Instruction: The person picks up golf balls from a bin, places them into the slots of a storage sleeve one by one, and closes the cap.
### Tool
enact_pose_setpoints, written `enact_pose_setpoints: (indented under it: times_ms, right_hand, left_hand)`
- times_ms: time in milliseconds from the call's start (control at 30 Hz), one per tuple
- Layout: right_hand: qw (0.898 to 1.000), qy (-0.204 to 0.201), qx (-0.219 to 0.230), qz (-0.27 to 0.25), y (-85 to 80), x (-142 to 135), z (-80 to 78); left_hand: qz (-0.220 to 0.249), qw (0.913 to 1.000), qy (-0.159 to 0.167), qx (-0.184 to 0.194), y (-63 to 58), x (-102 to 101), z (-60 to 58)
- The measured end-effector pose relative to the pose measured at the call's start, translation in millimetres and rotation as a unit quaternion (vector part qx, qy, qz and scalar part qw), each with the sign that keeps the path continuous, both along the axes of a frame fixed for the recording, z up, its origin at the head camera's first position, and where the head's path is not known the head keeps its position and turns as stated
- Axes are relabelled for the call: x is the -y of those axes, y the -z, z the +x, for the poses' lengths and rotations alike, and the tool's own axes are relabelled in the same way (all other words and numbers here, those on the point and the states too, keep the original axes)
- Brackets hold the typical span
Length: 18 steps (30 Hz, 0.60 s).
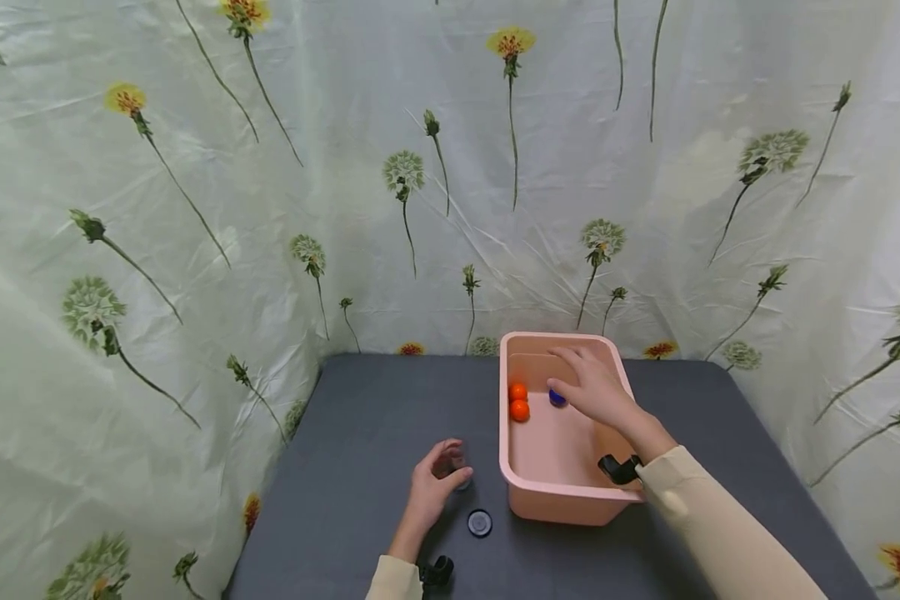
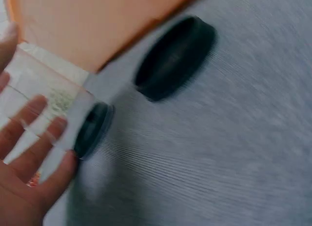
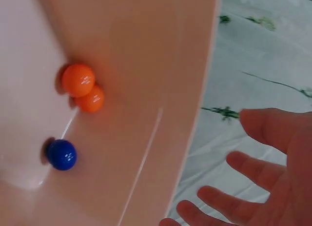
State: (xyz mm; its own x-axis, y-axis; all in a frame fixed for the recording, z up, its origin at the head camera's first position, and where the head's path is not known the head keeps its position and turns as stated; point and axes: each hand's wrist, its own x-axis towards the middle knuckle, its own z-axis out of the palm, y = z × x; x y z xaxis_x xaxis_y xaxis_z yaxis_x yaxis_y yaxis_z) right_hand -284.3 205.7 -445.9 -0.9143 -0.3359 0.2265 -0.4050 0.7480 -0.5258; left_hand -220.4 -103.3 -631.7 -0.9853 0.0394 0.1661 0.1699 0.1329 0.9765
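Observation:
My left hand [image 1: 437, 483] curls its fingers and thumb round a clear jar [image 1: 461, 478] standing on the table. In the left wrist view, its fingers show through the clear wall, and the thumb tip meets the jar's dark round end [image 2: 92, 131]. A black round lid [image 1: 479, 522] lies just in front of that hand. My right hand [image 1: 596, 392] hovers over the pink bin [image 1: 558, 485], fingers spread, holding nothing. Inside the bin are two orange balls [image 1: 519, 410] and a blue ball [image 1: 557, 399], which the right thumb partly covers in the head view.
The dark grey table [image 1: 375, 417] carries the bin on its right half. A flower-patterned curtain [image 1: 450, 250] hangs behind the table and along both sides. A black wrist camera [image 1: 618, 469] sits by the right sleeve, above the bin's near right wall.

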Motion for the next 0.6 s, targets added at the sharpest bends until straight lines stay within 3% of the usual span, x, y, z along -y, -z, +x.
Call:
enact_pose_setpoints:
  times_ms: [133,300,600]
  right_hand:
    - [0.999,-0.006,0.025,0.038,7.7,-2.0,-11.6]
    - [0.997,-0.012,0.057,0.057,20.1,-1.3,-29.8]
    - [0.986,-0.005,0.16,0.052,43.2,2.7,-56.2]
  left_hand:
    - [0.02,0.9993,0.025,-0.022,-3.7,-5.3,1.4]
    - [0.033,0.9978,0.017,-0.055,-17.5,-7.9,10.0]
    - [0.03,0.9975,0.014,-0.062,-17.1,-6.6,13.6]
